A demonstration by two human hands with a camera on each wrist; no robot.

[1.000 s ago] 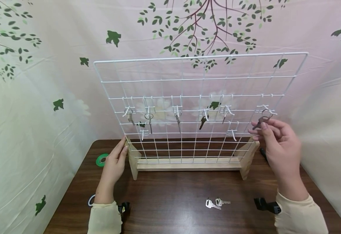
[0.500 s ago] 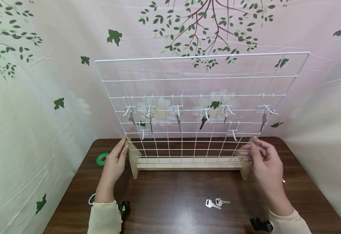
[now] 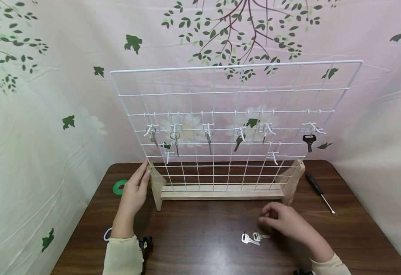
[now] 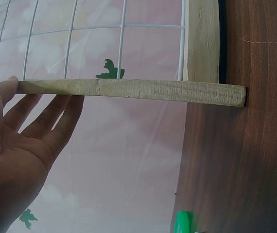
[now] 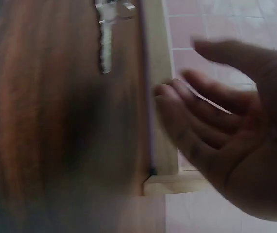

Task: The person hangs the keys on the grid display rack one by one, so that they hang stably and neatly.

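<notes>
A white wire grid panel [image 3: 214, 93] stands in a wooden stand [image 3: 221, 194]. My left hand [image 3: 135, 193] holds the stand's left upright [image 4: 143, 90] between thumb and fingers. Over the table, my right hand [image 3: 284, 221] hangs with loosely bent fingers, holding nothing. Two silver keys [image 3: 250, 239] lie just left of and below its fingertips; the right wrist view shows a key [image 5: 106, 43] too. From the rightmost hook [image 3: 313, 128] hangs a key with a black head [image 3: 309, 140]. Several other keys [image 3: 176, 143] hang along the same row.
Two lower hooks [image 3: 273, 157] bear no keys. A black-handled screwdriver [image 3: 315, 185] lies right of the stand, and a green tape roll [image 3: 119, 187] lies left of it. Patterned cloth [image 3: 73, 76] surrounds the brown table [image 3: 193, 236].
My right hand has let go of the key at the rightmost hook and come down and left to near the table keys. The black-headed key has turned face-on. My left hand stays put.
</notes>
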